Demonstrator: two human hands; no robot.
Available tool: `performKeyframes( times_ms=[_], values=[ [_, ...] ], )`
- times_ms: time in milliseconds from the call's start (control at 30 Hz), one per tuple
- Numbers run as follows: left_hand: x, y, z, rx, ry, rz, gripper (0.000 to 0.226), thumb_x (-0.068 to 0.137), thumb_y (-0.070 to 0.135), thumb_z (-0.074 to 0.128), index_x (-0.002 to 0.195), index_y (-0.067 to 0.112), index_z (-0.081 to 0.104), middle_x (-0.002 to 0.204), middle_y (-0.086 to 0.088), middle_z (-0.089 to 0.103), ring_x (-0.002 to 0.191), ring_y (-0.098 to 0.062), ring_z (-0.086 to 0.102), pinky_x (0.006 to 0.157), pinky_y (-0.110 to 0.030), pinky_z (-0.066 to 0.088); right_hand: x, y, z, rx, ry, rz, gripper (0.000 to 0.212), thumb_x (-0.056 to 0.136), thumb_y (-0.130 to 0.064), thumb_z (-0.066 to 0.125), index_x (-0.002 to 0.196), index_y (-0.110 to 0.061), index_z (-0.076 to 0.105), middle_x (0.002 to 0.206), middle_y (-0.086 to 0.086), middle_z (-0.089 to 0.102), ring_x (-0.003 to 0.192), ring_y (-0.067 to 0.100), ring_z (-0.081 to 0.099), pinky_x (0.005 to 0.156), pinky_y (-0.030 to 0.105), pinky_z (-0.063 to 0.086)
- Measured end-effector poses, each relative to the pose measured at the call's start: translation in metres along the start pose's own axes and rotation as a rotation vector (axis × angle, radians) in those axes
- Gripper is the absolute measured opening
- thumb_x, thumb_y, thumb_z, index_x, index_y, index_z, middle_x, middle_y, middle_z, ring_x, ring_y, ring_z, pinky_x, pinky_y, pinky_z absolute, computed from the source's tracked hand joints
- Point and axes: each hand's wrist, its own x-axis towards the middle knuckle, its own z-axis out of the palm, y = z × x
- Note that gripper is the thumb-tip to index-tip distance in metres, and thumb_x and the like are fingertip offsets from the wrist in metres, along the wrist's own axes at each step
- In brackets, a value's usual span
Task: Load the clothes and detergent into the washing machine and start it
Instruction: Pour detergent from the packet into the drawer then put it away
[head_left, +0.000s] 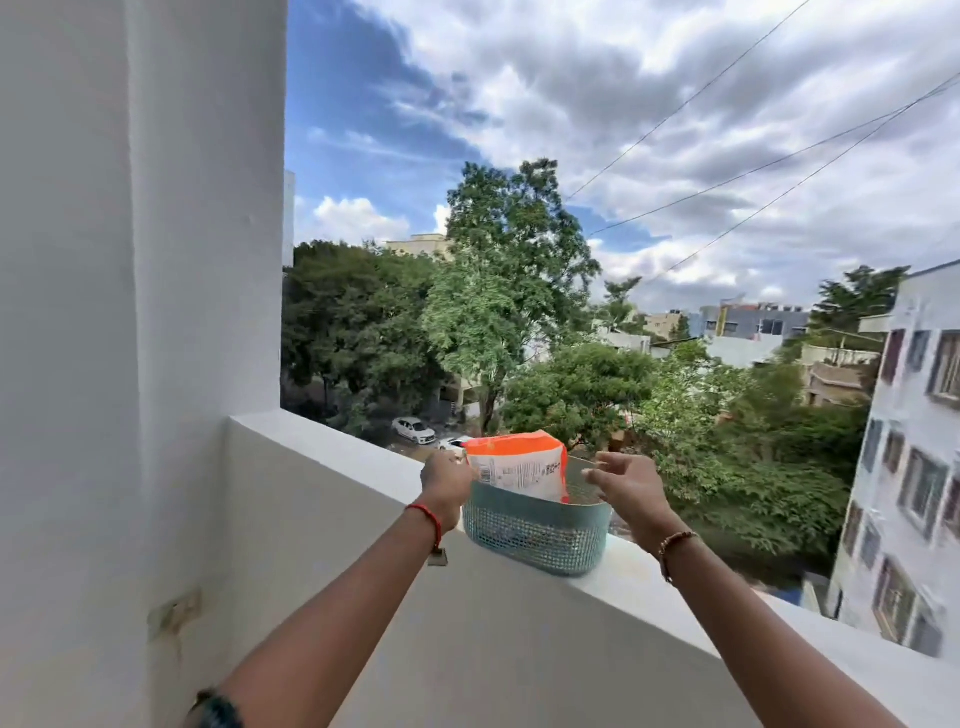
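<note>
An orange-and-white detergent pouch (514, 464) stands upright in a teal perforated basket (535, 535), which is perched on the balcony parapet ledge (353, 447). The pouch's edge at nine o'clock is pinched by the left hand (447, 486); the right hand (626, 486) hovers released at three o'clock — touching nothing. The pouch is best lifted straight up — the basket steadied, since beyond the ledge lies a drop.

White balcony parapet (332, 441), cloudy daylight

Packet (517, 467) in basket (537, 530), basket on ledge (337, 441), wall (140, 260) left
</note>
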Motion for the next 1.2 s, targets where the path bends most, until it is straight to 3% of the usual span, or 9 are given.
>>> performKeyframes(
  times_ms=[133, 233, 300, 433, 633, 767, 900, 1033, 1200],
  values=[
    [0.034, -0.018, 0.016, 0.141, 0.024, 0.056, 0.013, 0.084, -0.002, 0.061, 0.094, 0.000, 0.068, 0.092, -0.009, 0.064, 0.087, -0.023, 0.056, 0.069, -0.029, 0.042, 0.033, 0.016, 0.019, -0.194, -0.031, -0.050, 0.027, 0.079, -0.009, 0.070, 0.105, -0.006, 0.063, 0.098, 0.009, 0.062, 0.086, 0.016, 0.056, 0.070, 0.015, 0.042],
    [0.057, -0.033, 0.024, 0.210, 0.049, 0.078, 0.012, 0.084, 0.006, 0.064, 0.094, 0.010, 0.070, 0.103, -0.009, 0.070, 0.101, -0.030, 0.059, 0.097, -0.042, 0.040, 0.054, 0.025, 0.035, -0.309, -0.031, -0.053, 0.012, 0.078, -0.010, 0.070, 0.088, -0.007, 0.065, 0.088, 0.011, 0.062, 0.091, 0.025, 0.058, 0.066, 0.021, 0.043],
    [0.062, -0.035, 0.026, 0.194, 0.047, 0.084, 0.015, 0.085, 0.007, 0.065, 0.099, 0.010, 0.069, 0.103, -0.006, 0.068, 0.100, -0.025, 0.058, 0.092, -0.033, 0.035, 0.066, 0.035, 0.044, -0.350, -0.043, -0.024, 0.013, 0.079, -0.010, 0.068, 0.071, -0.010, 0.058, 0.081, 0.009, 0.060, 0.083, 0.022, 0.056, 0.050, 0.013, 0.036],
    [0.070, -0.040, 0.027, 0.148, 0.098, 0.113, 0.022, 0.079, 0.007, 0.072, 0.100, 0.004, 0.066, 0.100, -0.010, 0.068, 0.099, -0.024, 0.060, 0.089, -0.034, 0.042, 0.081, 0.043, 0.053, -0.348, 0.057, -0.037, 0.015, 0.084, -0.009, 0.063, 0.095, -0.004, 0.072, 0.095, 0.014, 0.071, 0.078, 0.022, 0.060, 0.059, 0.024, 0.040],
    [0.069, -0.019, 0.026, -0.007, 0.008, 0.206, 0.020, 0.080, 0.003, 0.069, 0.099, 0.003, 0.063, 0.102, -0.015, 0.069, 0.093, -0.023, 0.062, 0.090, -0.039, 0.050, 0.085, 0.035, 0.049, -0.248, 0.223, -0.164, 0.018, 0.089, -0.005, 0.056, 0.087, 0.001, 0.072, 0.083, 0.019, 0.071, 0.065, 0.025, 0.058, 0.049, 0.033, 0.047],
    [0.052, 0.021, 0.014, -0.174, -0.054, 0.301, 0.022, 0.082, -0.001, 0.065, 0.103, 0.001, 0.057, 0.101, -0.016, 0.065, 0.092, -0.024, 0.059, 0.075, -0.029, 0.052, 0.066, -0.005, 0.038, -0.161, 0.328, -0.376, 0.018, 0.089, 0.001, 0.054, 0.099, 0.010, 0.065, 0.089, 0.022, 0.069, 0.062, 0.020, 0.053, 0.047, 0.010, 0.043],
    [0.013, 0.053, -0.027, -0.283, -0.103, 0.356, 0.014, 0.085, 0.003, 0.063, 0.091, 0.013, 0.055, 0.093, -0.008, 0.067, 0.090, -0.027, 0.061, 0.078, -0.050, 0.053, 0.024, -0.053, 0.034, -0.024, 0.380, -0.569, 0.023, 0.088, -0.005, 0.058, 0.105, 0.009, 0.063, 0.095, 0.018, 0.070, 0.068, 0.015, 0.058, 0.049, 0.000, 0.041],
    [-0.059, 0.068, -0.098, -0.286, -0.079, 0.393, 0.011, 0.089, 0.004, 0.058, 0.090, 0.015, 0.054, 0.089, -0.004, 0.068, 0.076, -0.020, 0.066, 0.067, -0.044, 0.059, -0.043, -0.089, 0.039, 0.158, 0.207, -0.606, 0.027, 0.086, -0.013, 0.062, 0.108, 0.001, 0.064, 0.097, 0.005, 0.067, 0.068, 0.008, 0.063, 0.055, 0.004, 0.047],
    [-0.163, 0.035, -0.215, -0.270, 0.018, 0.256, 0.010, 0.090, 0.008, 0.056, 0.100, 0.008, 0.055, 0.093, -0.006, 0.068, 0.076, -0.020, 0.069, 0.066, -0.043, 0.059, -0.156, -0.098, 0.080, 0.386, -0.310, -0.420, 0.044, 0.071, -0.036, 0.068, 0.111, -0.020, 0.064, 0.090, 0.004, 0.069, 0.069, 0.003, 0.067, 0.056, 0.020, 0.054]
  ],
)
